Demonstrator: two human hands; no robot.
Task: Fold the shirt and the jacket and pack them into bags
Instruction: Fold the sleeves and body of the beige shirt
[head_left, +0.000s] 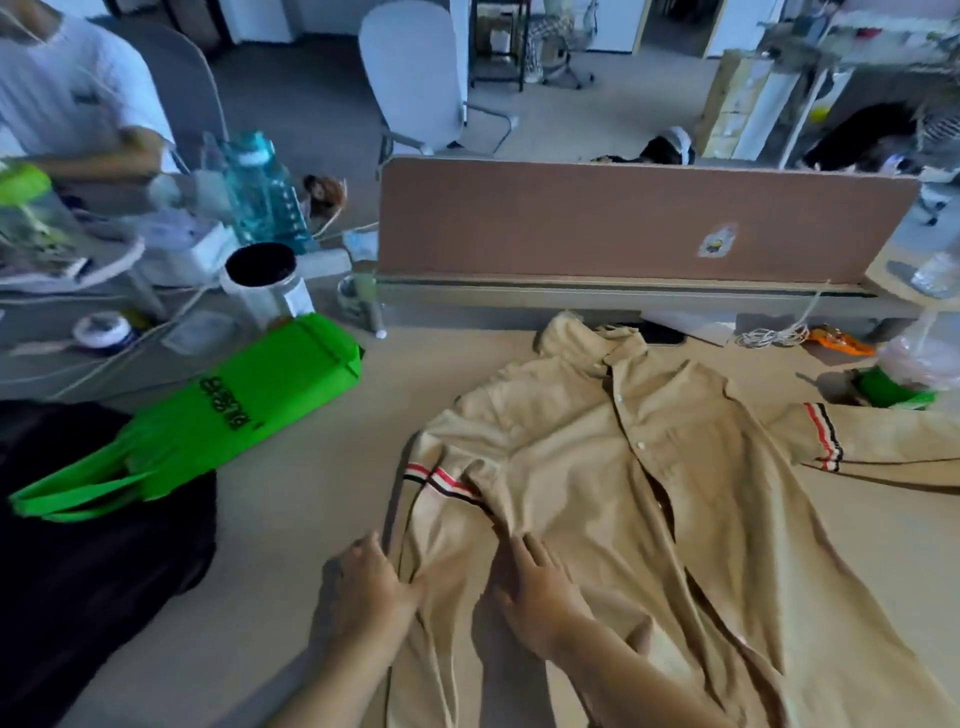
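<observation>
Tan shirt (623, 493) spread buttoned-side up; black jacket (93, 545) beneath green bag (249, 405).

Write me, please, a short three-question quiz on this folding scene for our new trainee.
1. True or false: the tan shirt is already packed in the green bag.
2. Which of the shirt's sleeves lies stretched out sideways on the table?
A) the one on the person's right
B) the one on the person's left
C) neither
3. What colour is the jacket lying under the green bag's handles?

Key: 1 false, the shirt lies spread on the table; 2 A; 3 black.
</observation>
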